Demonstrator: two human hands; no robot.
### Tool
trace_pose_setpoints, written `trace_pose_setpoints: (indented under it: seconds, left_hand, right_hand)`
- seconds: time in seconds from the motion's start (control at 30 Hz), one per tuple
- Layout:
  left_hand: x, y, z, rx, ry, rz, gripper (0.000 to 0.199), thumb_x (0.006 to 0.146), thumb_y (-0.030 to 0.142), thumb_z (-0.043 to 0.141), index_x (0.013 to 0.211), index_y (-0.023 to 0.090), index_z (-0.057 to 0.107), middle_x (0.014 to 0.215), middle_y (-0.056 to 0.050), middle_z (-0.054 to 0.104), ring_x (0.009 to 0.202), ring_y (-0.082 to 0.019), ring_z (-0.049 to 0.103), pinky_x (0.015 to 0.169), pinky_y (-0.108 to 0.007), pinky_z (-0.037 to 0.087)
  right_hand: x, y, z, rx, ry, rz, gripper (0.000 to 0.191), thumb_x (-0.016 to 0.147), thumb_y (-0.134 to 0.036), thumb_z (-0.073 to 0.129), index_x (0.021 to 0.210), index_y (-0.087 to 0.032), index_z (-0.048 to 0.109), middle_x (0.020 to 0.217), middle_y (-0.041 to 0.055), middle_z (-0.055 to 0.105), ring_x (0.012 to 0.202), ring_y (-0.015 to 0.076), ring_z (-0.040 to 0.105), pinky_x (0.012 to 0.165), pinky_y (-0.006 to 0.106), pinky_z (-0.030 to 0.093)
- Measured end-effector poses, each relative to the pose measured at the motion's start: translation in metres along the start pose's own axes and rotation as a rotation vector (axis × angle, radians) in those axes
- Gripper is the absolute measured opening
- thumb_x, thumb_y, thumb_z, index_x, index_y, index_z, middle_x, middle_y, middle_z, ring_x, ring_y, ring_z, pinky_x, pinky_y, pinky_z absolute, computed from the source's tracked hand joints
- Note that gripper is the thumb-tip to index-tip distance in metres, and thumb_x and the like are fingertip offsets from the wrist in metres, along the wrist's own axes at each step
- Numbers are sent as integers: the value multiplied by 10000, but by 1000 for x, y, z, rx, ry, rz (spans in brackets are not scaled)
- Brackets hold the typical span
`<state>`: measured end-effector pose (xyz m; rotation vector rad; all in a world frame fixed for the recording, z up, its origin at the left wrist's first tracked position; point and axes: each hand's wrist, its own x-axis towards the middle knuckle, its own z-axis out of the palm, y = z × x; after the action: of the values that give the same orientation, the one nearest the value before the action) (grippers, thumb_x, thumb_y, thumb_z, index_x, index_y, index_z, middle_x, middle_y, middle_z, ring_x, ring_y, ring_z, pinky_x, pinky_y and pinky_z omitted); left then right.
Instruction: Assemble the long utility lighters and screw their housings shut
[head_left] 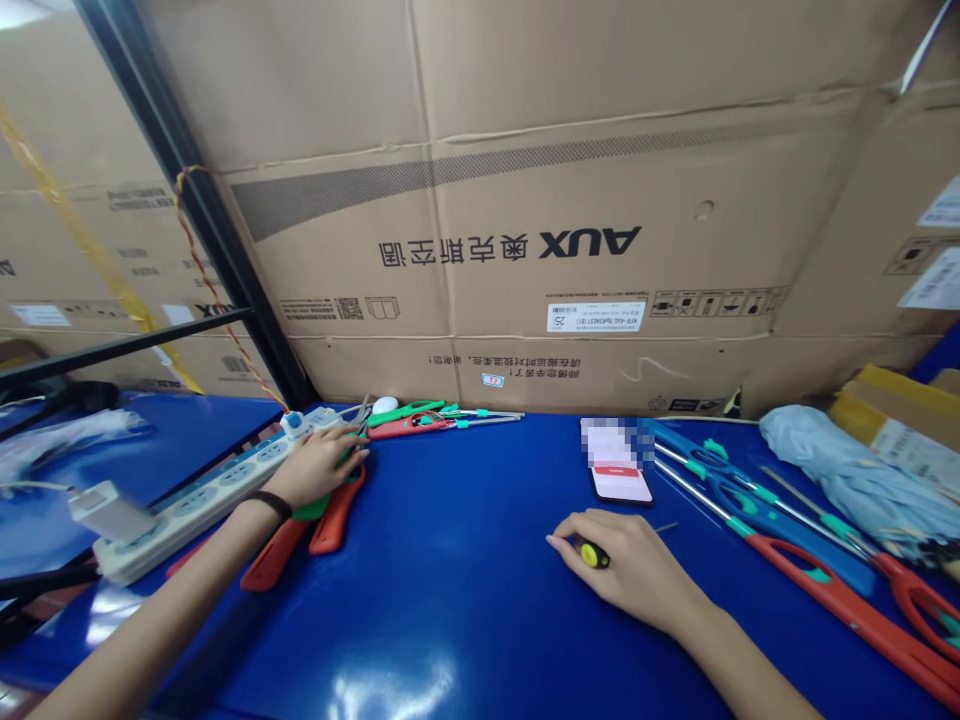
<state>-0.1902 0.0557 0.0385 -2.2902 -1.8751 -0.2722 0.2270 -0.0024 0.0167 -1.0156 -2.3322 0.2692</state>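
My right hand (626,565) rests low over the blue tabletop, fingers curled around a screwdriver (595,555). The end of its black and yellow handle shows at the thumb side, and its thin metal shaft points away past the knuckles. Beside the power strip, my left hand (319,465) reaches down with bent fingers over a pile of red and green plastic handles (339,512). What its fingertips grip is hidden. A phone (626,487) with a lit screen lies just beyond my right hand.
The white power strip (225,482) carries a charger (112,515). Red long-necked tools (825,590) and blue ones (780,515) lie at right, near a bluish plastic bag (847,475). More long-necked tools (420,425) lie at the back. A large cardboard sheet (510,200) stands behind the table (465,580).
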Motion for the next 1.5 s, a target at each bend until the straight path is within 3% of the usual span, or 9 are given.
trace_pose_setpoints:
  seconds: [0.1, 0.27, 0.4, 0.57, 0.8, 1.07, 1.3, 1.43, 1.5]
  left_hand:
    - [18, 21, 3, 66, 25, -2, 400, 857, 403, 446, 1124, 175, 636, 1246, -145, 577, 1158, -356, 513, 974, -522, 376]
    - [65, 68, 21, 115, 11, 53, 324, 860, 360, 571, 1134, 190, 603, 1152, -103, 604, 1097, -285, 544, 946, -462, 421]
    - [83, 81, 30, 128, 33, 46, 310, 906, 337, 571, 1143, 138, 560, 1169, -95, 570, 1037, -242, 571, 885, -459, 472]
    - [78, 73, 30, 60, 47, 158, 197, 907, 330, 530, 983, 175, 625, 1063, -109, 601, 1025, -268, 537, 879, -440, 423]
    - [79, 70, 27, -97, -5, 337, 260, 927, 418, 456, 913, 218, 622, 978, -52, 652, 973, -241, 545, 898, -398, 371]
    - [53, 106, 18, -273, -110, 499, 210, 927, 371, 484, 956, 214, 621, 974, -54, 617, 925, -218, 540, 860, -348, 407]
    - [34, 135, 19, -456, -156, 580, 178, 944, 326, 468, 997, 199, 581, 1157, -88, 543, 1085, -208, 501, 952, -333, 403]
    - [16, 150, 13, -532, -201, 641, 151, 935, 312, 503, 1007, 201, 577, 1075, -73, 587, 1026, -193, 529, 927, -319, 419]
    - [4, 159, 6, -566, -237, 667, 139, 929, 303, 519, 1004, 205, 582, 1077, -73, 595, 1026, -193, 533, 928, -319, 420]
  right_hand:
    - [0, 0, 0, 8, 36, -32, 213, 936, -300, 472, 854, -232, 656, 775, 15, 713, 679, 152, 667, 644, 235, 487]
    - [0, 4, -1, 31, 59, -28, 177, 930, -281, 490, 849, -230, 639, 790, -5, 713, 687, 145, 663, 639, 235, 474]
    - [-1, 8, -4, 34, 66, 5, 174, 928, -286, 492, 840, -234, 633, 786, -10, 709, 674, 142, 657, 646, 238, 474]
    - [-1, 6, -5, 26, 49, -3, 182, 929, -283, 486, 832, -234, 632, 765, -2, 702, 673, 143, 655, 641, 229, 469]
    - [0, 4, -8, 10, -9, 36, 198, 937, -294, 468, 849, -234, 636, 773, 8, 701, 691, 151, 657, 648, 233, 467]
    - [0, 6, -15, 10, 62, 34, 201, 934, -295, 470, 844, -229, 637, 796, 8, 717, 703, 149, 659, 662, 235, 466]
    - [1, 11, -20, -20, 104, 44, 194, 933, -293, 480, 835, -227, 634, 787, -9, 713, 687, 146, 654, 633, 239, 442]
    - [1, 12, -23, -22, 40, 72, 109, 892, -288, 562, 936, -252, 655, 941, -3, 697, 782, 157, 657, 669, 239, 458]
    - [1, 11, -24, -12, -46, 78, 245, 821, -328, 664, 1063, -291, 644, 1080, -2, 657, 843, 169, 652, 707, 249, 471]
